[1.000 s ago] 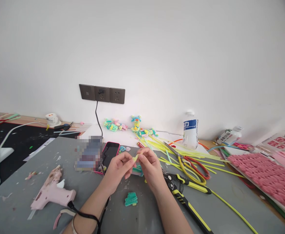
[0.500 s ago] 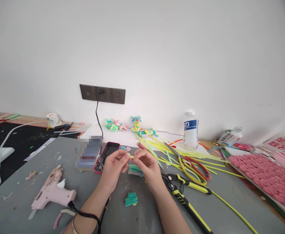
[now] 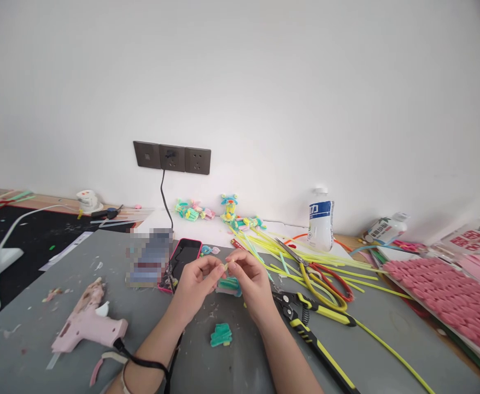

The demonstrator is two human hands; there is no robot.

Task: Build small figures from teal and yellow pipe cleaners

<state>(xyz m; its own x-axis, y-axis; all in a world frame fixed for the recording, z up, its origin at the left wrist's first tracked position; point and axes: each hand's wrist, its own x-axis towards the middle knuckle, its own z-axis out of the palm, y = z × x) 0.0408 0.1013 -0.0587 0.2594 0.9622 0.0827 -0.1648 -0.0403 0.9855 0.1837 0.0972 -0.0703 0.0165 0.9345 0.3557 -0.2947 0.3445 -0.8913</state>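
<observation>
Fingertips of my left hand (image 3: 194, 288) and my right hand (image 3: 253, 285) meet above the grey work surface, pinching a small yellow piece of pipe cleaner (image 3: 226, 267) between them. Most of that piece is covered by the fingers. Just below and behind them lies a teal and pale striped bundle of pipe cleaner (image 3: 228, 284), partly hidden by my right hand. Closer to me, between my forearms, sits a flat teal pipe-cleaner piece (image 3: 221, 335) with a bit of yellow at its lower edge.
A pink glue gun (image 3: 90, 325) lies at left, its cord crossing my left forearm. Yellow-and-black pliers (image 3: 305, 320), yellow-handled scissors (image 3: 324, 290) and loose yellow pipe cleaners (image 3: 346, 268) lie at right. Behind are a phone (image 3: 186, 257), small figures (image 3: 229, 208) and a bottle (image 3: 321, 221).
Both hands have drawn closer together at the fingertips, and the yellow piece has turned from lying sideways to a tilt, with less of it showing.
</observation>
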